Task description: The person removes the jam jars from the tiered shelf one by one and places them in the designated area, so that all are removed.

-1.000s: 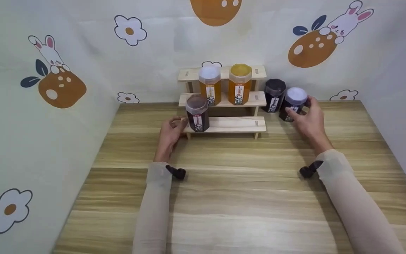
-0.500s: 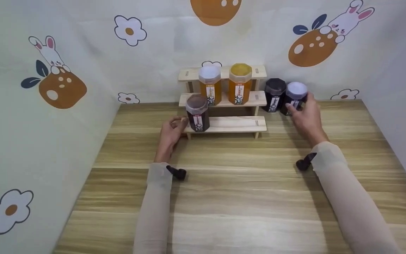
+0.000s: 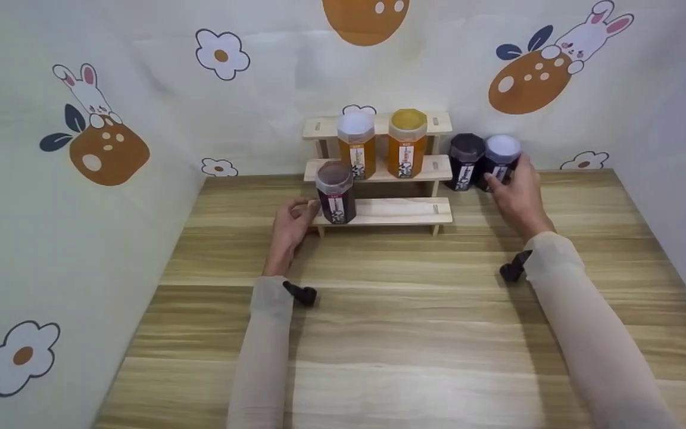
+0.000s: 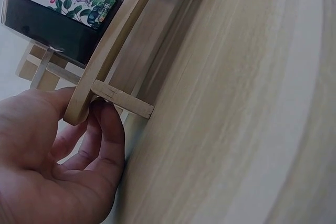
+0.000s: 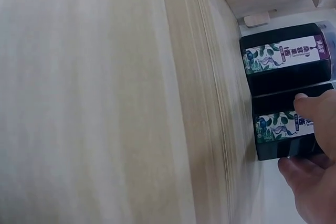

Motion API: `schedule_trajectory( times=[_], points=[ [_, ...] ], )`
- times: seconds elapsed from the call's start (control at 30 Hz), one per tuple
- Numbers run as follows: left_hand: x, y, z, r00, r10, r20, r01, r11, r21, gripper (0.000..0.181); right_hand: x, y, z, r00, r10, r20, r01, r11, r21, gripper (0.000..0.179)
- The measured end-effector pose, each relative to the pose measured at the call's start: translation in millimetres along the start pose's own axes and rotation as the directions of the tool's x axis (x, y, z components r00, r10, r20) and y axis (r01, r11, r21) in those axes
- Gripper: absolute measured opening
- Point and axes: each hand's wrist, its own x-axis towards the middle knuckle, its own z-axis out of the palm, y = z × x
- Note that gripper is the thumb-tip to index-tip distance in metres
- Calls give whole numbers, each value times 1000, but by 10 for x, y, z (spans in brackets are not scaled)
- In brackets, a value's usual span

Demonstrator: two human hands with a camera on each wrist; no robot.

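My right hand holds a dark jar with a whitish lid between thumb and fingers. That jar stands upright on the table, side by side with another dark jar; in the right wrist view the labelled dark jar sits against it. At the left end of a three-step wooden rack, my left hand pinches the bottom board, thumb above and curled fingers below. Close to those fingers, a dark red jar stands on the lowest step.
Two amber jars stand on the rack's middle step, one with a white lid and one with a yellow top. A patterned cloth wall rises behind the wooden table, with side walls left and right.
My right hand has moved the white-lidded dark jar back and slightly inward, up beside the other dark jar. The left hand keeps its place at the rack.
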Motion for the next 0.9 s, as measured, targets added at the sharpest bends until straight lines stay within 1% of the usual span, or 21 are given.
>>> schedule_trajectory(
  times=[0.2,0.37,0.47,0.53,0.63,0.73,0.83,0.9],
  points=[
    [-7,14,10,1000,4,0,-4,1000,-2,41,30,5,-3,1000,14,6,-14,1000,11,77],
    [0,20,10,1000,3,-1,-3,1000,-9,40,34,27,1,1000,4,14,-4,1000,22,78],
    [0,16,13,1000,9,0,-9,1000,-16,39,22,62,7,1000,-20,13,19,999,25,81],
    [-6,12,13,1000,11,-4,-11,1000,-16,38,5,86,23,999,-43,3,42,998,44,84],
    [1,7,11,1000,18,0,-18,1000,-19,38,-45,110,54,997,-61,-38,63,996,58,89],
    [6,4,6,1000,23,-7,-23,1000,-17,39,-92,82,92,991,-69,-118,75,996,47,93],
    [21,2,17,1000,28,-9,-28,999,-29,38,-143,11,105,975,-84,-204,90,996,23,93],
    [28,-3,25,1000,27,-10,-28,999,-41,36,-181,-67,112,965,-100,-244,107,994,16,90]
  ],
)
